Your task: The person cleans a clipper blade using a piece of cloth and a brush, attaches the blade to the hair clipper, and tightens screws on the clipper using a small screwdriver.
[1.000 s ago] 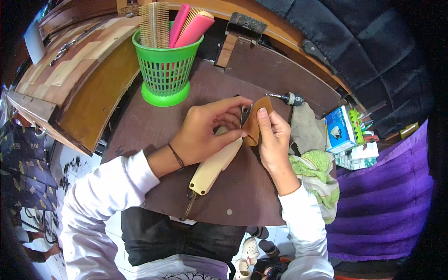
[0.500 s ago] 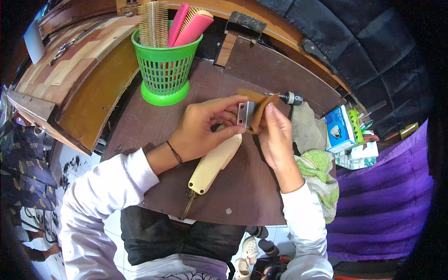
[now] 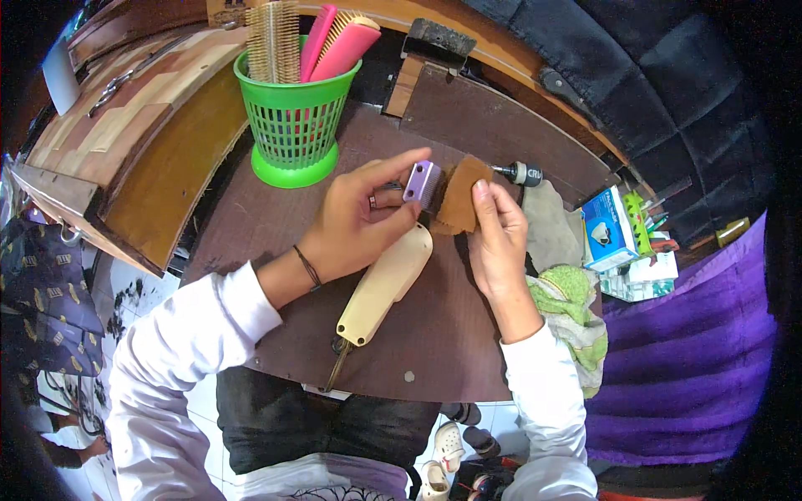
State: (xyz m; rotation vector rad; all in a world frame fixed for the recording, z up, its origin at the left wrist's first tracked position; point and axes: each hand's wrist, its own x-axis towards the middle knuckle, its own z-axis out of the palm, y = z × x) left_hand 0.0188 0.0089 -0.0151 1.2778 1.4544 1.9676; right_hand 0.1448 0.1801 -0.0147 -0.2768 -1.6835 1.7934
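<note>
Between the thumb and fingers of my left hand (image 3: 351,217) is a small metal clipper blade (image 3: 419,184) with two holes in its back, its surface catching a purple sheen. My right hand (image 3: 499,242) pinches a folded, ragged-edged brown sheet (image 3: 462,197) that looks like sandpaper. The sheet stands just right of the blade's toothed side; whether they touch I cannot tell. Below both hands, a cream hair clipper body (image 3: 386,284) lies slantwise on the dark brown table (image 3: 451,351), its cord end toward me.
A green basket (image 3: 294,125) of combs and brushes stands behind my left hand. To the right lie a black-capped bottle (image 3: 525,174), a grey cloth (image 3: 547,225), a green-white towel (image 3: 568,309) and a blue-white box (image 3: 608,225). A wooden drawer unit (image 3: 159,159) borders the left side.
The blade and the brown sheet have drawn apart. My left hand has shifted slightly left and tilted the blade, and the sheet now shows its broad face.
</note>
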